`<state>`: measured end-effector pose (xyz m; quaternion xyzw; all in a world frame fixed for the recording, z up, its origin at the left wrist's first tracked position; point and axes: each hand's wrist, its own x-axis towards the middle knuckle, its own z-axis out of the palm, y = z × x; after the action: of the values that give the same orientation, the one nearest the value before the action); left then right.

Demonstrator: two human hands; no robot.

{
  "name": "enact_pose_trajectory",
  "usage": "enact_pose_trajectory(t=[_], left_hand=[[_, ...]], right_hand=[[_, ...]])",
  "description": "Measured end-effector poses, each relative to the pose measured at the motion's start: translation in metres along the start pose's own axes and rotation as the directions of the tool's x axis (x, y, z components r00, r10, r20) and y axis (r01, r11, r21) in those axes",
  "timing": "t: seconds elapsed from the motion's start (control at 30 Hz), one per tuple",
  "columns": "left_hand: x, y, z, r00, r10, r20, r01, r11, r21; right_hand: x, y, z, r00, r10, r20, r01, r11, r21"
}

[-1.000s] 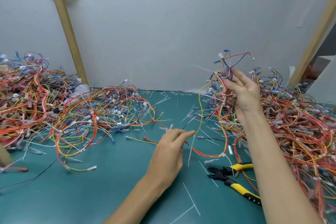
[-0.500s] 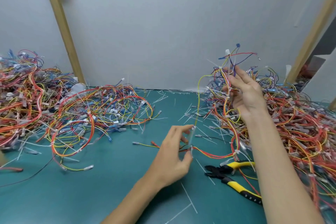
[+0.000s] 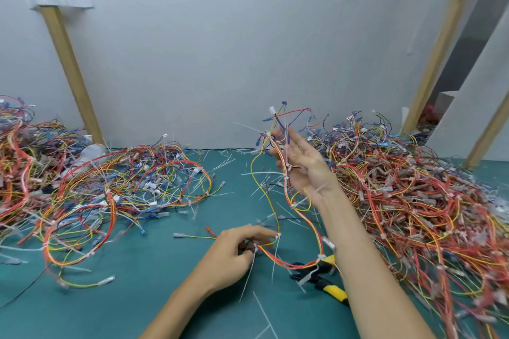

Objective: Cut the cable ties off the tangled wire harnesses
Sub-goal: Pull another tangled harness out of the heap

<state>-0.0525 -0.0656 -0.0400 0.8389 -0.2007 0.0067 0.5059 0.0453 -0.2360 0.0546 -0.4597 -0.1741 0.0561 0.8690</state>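
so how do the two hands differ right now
Left hand is low near the mat, right hand is raised. Left hand's fingers curl, pinching the harness; right hand's fingers are nearly straight, wires lying across its palm. Both touch the same harness.

One wire harness point(image 3: 274, 255) of red, yellow and orange strands hangs in a long loop from our raised right hand point(image 3: 303, 170) down to our left hand point(image 3: 234, 256), which pinches it low over the desk point(image 3: 132, 300). White cable ties point(image 3: 278, 235) cinch it at intervals, tails sticking out. Tangled harness heaps point(image 3: 413, 201) lie at either side.
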Motion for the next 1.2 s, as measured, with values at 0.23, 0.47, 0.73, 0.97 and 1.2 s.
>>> enact_pose_trajectory(t=[0.23, 0.47, 0.73, 0.97, 1.2], left_hand=[[-0.001, -0.001, -0.007, 0.998, -0.030, 0.062, 0.032, 0.999, -0.035], [0.003, -0.005, -0.009, 0.999, -0.045, 0.002, 0.045, 0.988, -0.147], [0.006, 0.001, -0.013, 0.947, -0.072, -0.314, 0.006, 0.979, -0.206], [0.006, 0.021, -0.020, 0.893, -0.141, -0.426, -0.162, 0.783, -0.600], [0.003, 0.033, -0.009, 0.982, -0.190, 0.002, 0.097, 0.495, -0.864]], right_hand=[[-0.002, 0.002, 0.003, 0.998, 0.016, 0.055, -0.015, 1.000, -0.013], [-0.004, 0.005, 0.006, 0.997, 0.007, 0.080, -0.008, 1.000, 0.019], [-0.004, 0.005, 0.004, 0.994, -0.008, 0.105, 0.008, 1.000, 0.001], [-0.001, 0.008, 0.002, 0.995, -0.022, 0.098, 0.025, 0.999, -0.032], [0.003, 0.020, 0.006, 0.996, -0.045, 0.072, 0.050, 0.996, -0.067]])
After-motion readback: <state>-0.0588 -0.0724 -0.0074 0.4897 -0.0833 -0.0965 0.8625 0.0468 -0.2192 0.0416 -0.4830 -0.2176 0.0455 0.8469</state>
